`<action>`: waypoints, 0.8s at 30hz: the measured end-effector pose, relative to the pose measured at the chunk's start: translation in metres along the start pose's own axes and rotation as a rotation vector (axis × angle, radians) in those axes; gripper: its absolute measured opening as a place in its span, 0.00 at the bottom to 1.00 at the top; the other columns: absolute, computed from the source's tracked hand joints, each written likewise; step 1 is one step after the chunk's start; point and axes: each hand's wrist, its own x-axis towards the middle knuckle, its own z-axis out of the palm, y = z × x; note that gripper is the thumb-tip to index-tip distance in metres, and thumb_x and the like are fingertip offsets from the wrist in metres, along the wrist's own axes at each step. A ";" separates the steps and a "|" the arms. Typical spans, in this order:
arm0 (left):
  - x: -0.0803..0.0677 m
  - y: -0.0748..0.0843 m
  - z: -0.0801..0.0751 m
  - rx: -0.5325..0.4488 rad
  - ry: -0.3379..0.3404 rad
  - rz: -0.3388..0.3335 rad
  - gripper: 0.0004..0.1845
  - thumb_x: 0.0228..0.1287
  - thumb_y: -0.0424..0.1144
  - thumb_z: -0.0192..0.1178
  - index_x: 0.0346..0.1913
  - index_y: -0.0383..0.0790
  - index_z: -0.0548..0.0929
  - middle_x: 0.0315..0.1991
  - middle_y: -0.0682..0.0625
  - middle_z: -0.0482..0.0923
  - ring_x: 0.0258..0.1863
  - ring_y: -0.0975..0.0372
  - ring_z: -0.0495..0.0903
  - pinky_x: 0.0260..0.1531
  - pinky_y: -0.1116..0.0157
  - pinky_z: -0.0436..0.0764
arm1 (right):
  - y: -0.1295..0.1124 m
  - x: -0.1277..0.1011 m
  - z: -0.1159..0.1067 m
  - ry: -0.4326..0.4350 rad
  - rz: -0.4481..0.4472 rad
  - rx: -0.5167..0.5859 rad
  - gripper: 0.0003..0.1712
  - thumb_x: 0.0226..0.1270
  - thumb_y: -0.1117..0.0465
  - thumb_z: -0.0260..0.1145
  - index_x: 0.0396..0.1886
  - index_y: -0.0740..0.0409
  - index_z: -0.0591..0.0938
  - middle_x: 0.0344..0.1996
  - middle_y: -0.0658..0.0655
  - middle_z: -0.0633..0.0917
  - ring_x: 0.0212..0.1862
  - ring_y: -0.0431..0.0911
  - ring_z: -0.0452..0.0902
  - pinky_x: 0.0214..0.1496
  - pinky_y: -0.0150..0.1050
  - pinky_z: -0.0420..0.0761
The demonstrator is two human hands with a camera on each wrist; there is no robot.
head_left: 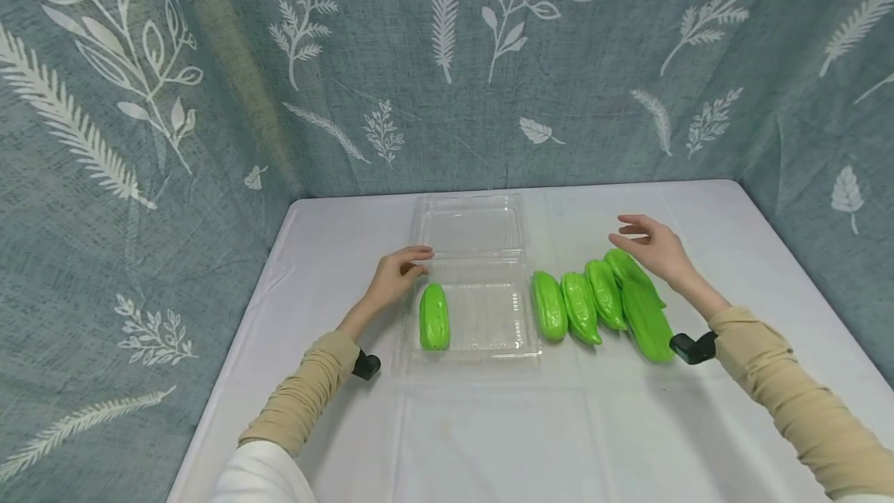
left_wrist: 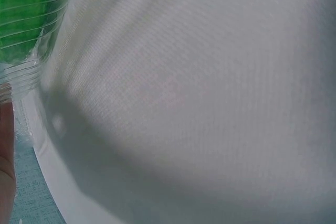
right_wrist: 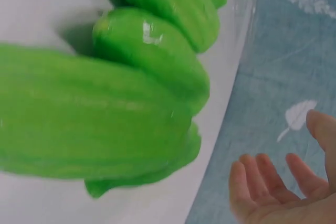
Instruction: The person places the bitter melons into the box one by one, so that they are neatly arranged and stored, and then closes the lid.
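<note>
An open clear clamshell container (head_left: 489, 315) lies mid-table, its lid (head_left: 469, 225) folded back. One green ridged gourd (head_left: 434, 317) lies in the base at its left side. My left hand (head_left: 421, 262) rests at the container's left rim by the hinge, fingers loosely curled and holding nothing. In the left wrist view the gourd (left_wrist: 23, 9) shows through the ribbed container wall (left_wrist: 31, 72), with a finger (left_wrist: 5, 156) beside it. Several more green gourds (head_left: 581, 307) lie in a row to the container's right. My right hand (head_left: 620, 230) hovers open above the row's far end, clear of the gourds (right_wrist: 94, 124).
A white cloth (head_left: 489, 433) covers the table. A teal curtain with white leaf prints (head_left: 209, 99) hangs close behind and at both sides. The table's left edge (head_left: 230, 363) is near my left arm. Black wrist cameras (head_left: 693, 348) sit on both forearms.
</note>
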 end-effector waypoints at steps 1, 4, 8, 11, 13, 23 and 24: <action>0.000 0.000 0.000 0.002 0.000 -0.003 0.14 0.57 0.22 0.54 0.47 0.28 0.79 0.53 0.39 0.74 0.39 0.50 0.80 0.38 0.65 0.82 | 0.002 0.000 -0.002 0.000 0.009 -0.011 0.36 0.65 0.46 0.54 0.64 0.64 0.61 0.56 0.71 0.69 0.54 0.64 0.67 0.52 0.56 0.72; 0.000 0.003 -0.001 0.012 -0.005 -0.001 0.14 0.57 0.22 0.54 0.48 0.28 0.78 0.53 0.38 0.73 0.40 0.48 0.80 0.38 0.67 0.82 | 0.009 0.001 -0.007 -0.008 0.036 -0.036 0.37 0.65 0.46 0.53 0.65 0.64 0.60 0.57 0.72 0.68 0.56 0.65 0.65 0.53 0.57 0.71; -0.002 0.018 -0.004 -0.017 -0.012 0.016 0.14 0.56 0.20 0.53 0.47 0.23 0.77 0.52 0.33 0.72 0.40 0.43 0.79 0.38 0.60 0.82 | 0.019 0.003 -0.009 -0.016 0.058 -0.061 0.37 0.65 0.46 0.53 0.65 0.65 0.60 0.57 0.73 0.67 0.57 0.66 0.63 0.54 0.59 0.70; -0.004 0.031 -0.006 -0.025 -0.015 0.021 0.14 0.56 0.18 0.53 0.46 0.21 0.76 0.52 0.31 0.72 0.40 0.42 0.78 0.38 0.56 0.81 | 0.024 0.003 -0.010 -0.019 0.072 -0.071 0.36 0.65 0.47 0.53 0.64 0.67 0.60 0.56 0.74 0.68 0.57 0.66 0.62 0.54 0.59 0.70; -0.005 0.034 -0.007 -0.015 -0.019 0.019 0.14 0.56 0.19 0.52 0.47 0.21 0.76 0.52 0.31 0.72 0.40 0.42 0.78 0.39 0.57 0.81 | 0.028 0.003 -0.010 -0.024 0.081 -0.078 0.36 0.65 0.47 0.53 0.64 0.67 0.60 0.56 0.74 0.68 0.57 0.66 0.63 0.54 0.59 0.70; -0.005 0.034 -0.007 -0.047 -0.033 -0.015 0.14 0.57 0.19 0.51 0.48 0.23 0.76 0.53 0.32 0.71 0.40 0.43 0.78 0.40 0.55 0.81 | 0.056 0.012 0.000 -0.046 0.123 -0.058 0.43 0.59 0.37 0.55 0.65 0.60 0.62 0.55 0.71 0.69 0.55 0.63 0.66 0.47 0.60 0.73; -0.005 0.034 -0.007 -0.046 -0.032 -0.013 0.14 0.58 0.19 0.51 0.48 0.23 0.76 0.53 0.32 0.71 0.39 0.43 0.78 0.40 0.54 0.81 | 0.057 0.013 0.001 -0.059 0.122 -0.052 0.43 0.59 0.36 0.54 0.65 0.60 0.61 0.56 0.71 0.69 0.55 0.63 0.66 0.46 0.59 0.74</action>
